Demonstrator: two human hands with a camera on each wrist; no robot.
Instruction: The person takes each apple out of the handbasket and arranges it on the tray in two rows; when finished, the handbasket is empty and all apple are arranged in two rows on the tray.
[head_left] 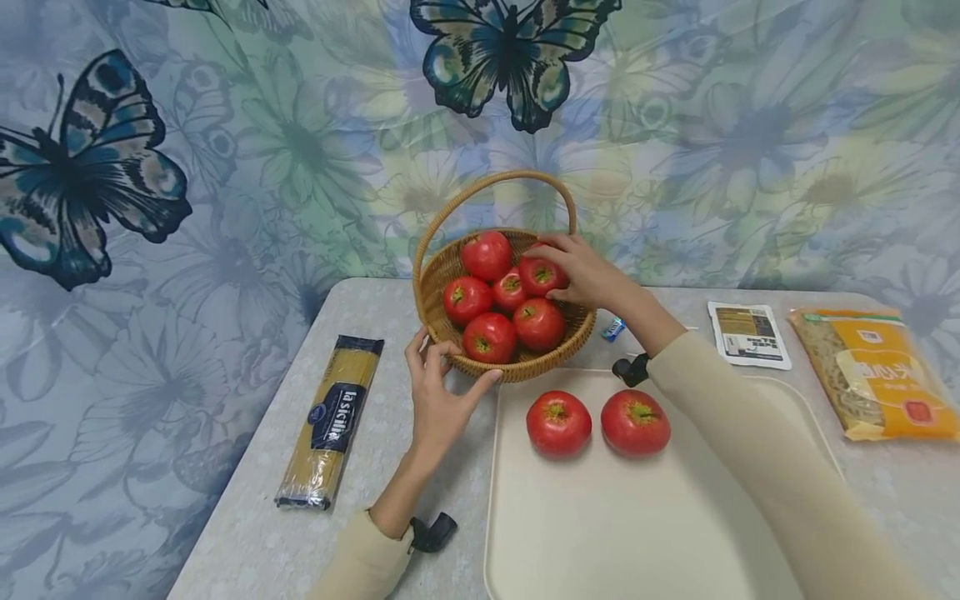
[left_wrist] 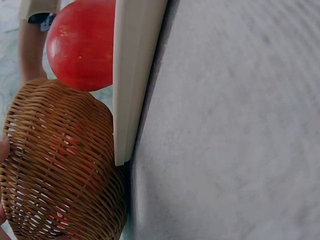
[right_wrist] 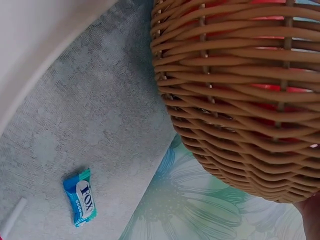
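A brown wicker basket [head_left: 517,369] with an arched handle holds several red apples [head_left: 489,337] at the back of the table, its mouth facing me. My left hand [head_left: 437,408] holds the basket's lower left side, thumb along the front and fingers at the rim. In the left wrist view, only fingertips show at the edge, against the basket weave [left_wrist: 60,150]. Reaching into the basket from the right, my right hand [head_left: 581,267] grips an apple [head_left: 542,275] at the upper right of the pile. The right wrist view shows mostly the basket's outer wall [right_wrist: 240,110].
Two apples [head_left: 558,425] sit on a cream tray [head_left: 600,533] in front of the basket. Packaged spaghetti [head_left: 330,425] lies at left. To the right are a small blue wrapped packet [right_wrist: 81,197], a white-edged pouch [head_left: 748,335] and an orange bag [head_left: 877,375]. A patterned cloth hangs behind.
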